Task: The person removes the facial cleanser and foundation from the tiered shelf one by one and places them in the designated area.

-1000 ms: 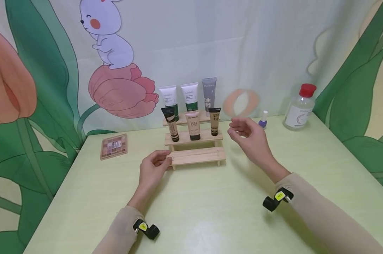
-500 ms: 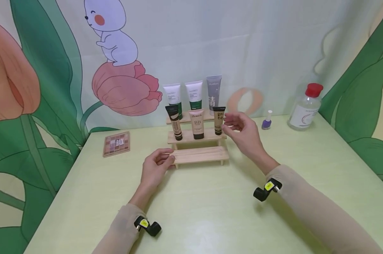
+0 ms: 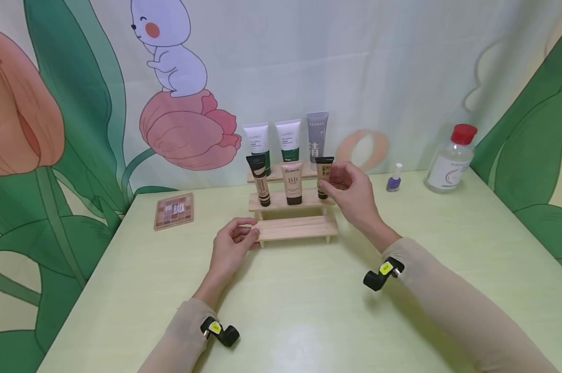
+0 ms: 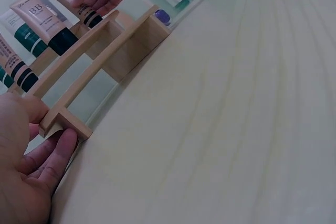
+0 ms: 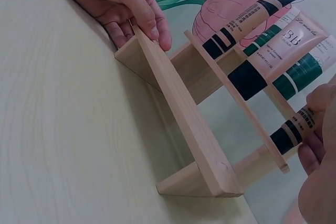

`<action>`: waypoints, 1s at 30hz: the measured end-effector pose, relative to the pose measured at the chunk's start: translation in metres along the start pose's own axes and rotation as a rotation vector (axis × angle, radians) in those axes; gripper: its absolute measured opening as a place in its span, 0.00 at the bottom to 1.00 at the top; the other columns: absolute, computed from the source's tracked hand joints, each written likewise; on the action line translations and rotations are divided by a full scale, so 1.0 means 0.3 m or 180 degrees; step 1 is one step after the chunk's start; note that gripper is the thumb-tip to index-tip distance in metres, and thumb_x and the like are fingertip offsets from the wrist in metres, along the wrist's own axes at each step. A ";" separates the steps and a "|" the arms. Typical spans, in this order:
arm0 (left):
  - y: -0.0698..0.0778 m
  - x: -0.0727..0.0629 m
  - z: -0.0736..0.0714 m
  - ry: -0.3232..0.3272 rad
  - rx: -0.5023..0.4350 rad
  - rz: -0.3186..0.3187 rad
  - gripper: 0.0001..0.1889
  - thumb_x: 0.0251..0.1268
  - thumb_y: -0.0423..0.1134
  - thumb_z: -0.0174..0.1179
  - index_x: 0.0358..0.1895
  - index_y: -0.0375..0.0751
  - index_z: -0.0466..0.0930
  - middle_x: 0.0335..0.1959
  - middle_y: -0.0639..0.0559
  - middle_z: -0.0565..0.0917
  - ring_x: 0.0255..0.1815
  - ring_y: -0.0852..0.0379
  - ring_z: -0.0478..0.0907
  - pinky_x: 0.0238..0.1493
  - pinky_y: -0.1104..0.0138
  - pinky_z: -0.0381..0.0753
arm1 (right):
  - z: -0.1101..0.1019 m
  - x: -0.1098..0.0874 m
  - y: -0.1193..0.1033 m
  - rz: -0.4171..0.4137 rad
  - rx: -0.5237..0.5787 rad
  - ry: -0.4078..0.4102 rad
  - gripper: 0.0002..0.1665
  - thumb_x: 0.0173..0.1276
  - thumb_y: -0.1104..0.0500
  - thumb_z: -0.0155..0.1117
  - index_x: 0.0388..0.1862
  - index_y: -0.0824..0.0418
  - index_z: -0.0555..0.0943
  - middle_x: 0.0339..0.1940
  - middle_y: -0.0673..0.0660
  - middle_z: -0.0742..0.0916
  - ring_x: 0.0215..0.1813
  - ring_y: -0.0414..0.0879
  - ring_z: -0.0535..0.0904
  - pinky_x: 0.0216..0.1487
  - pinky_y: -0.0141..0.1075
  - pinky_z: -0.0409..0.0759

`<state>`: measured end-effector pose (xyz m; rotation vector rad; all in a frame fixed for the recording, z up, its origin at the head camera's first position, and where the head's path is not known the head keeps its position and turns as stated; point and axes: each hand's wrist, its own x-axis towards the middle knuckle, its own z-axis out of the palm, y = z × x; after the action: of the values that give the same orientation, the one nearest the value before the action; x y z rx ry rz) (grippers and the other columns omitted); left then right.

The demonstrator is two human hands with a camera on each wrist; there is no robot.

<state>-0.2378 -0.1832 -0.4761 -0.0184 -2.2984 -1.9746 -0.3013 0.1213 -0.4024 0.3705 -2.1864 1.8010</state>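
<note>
A three-step wooden display stand (image 3: 294,229) stands on the table, its left front end pinched by my left hand (image 3: 231,247); in the left wrist view, fingers curl under the lowest step's corner. My right hand (image 3: 356,196) grips a small black-and-gold cosmetic tube (image 3: 325,167) between thumb and fingers at the right of the middle step. Next to it on that step are a pink BB cream tube (image 3: 292,178) and a beige tube with a black top (image 3: 259,178). The back step carries two white-and-green tubes (image 3: 288,137) and a grey tube (image 3: 317,135).
An eyeshadow palette (image 3: 174,211) lies to the left on the pale green table (image 3: 299,305). Toward the back right are a purple nail polish bottle (image 3: 393,183) and a clear bottle with a red cap (image 3: 450,165). A printed curtain (image 3: 402,67) hangs behind.
My right hand has moved left from beside the stand and taken hold of the right-hand tube on the middle step. The left hand keeps its place on the stand.
</note>
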 end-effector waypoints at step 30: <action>0.001 -0.004 -0.001 -0.0034 0.0078 0.0016 0.12 0.80 0.32 0.69 0.61 0.42 0.87 0.44 0.40 0.90 0.42 0.51 0.92 0.47 0.64 0.96 | -0.448 -0.084 0.014 -0.0002 -0.0642 0.0708 0.26 0.77 0.56 0.79 0.69 0.61 0.84 0.51 0.42 0.89 0.54 0.38 0.84 0.55 0.18 0.84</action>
<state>-0.2365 -0.1833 -0.4759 -0.0330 -2.3265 -1.9485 -0.2721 0.2545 -0.3914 0.1200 -2.1815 1.5215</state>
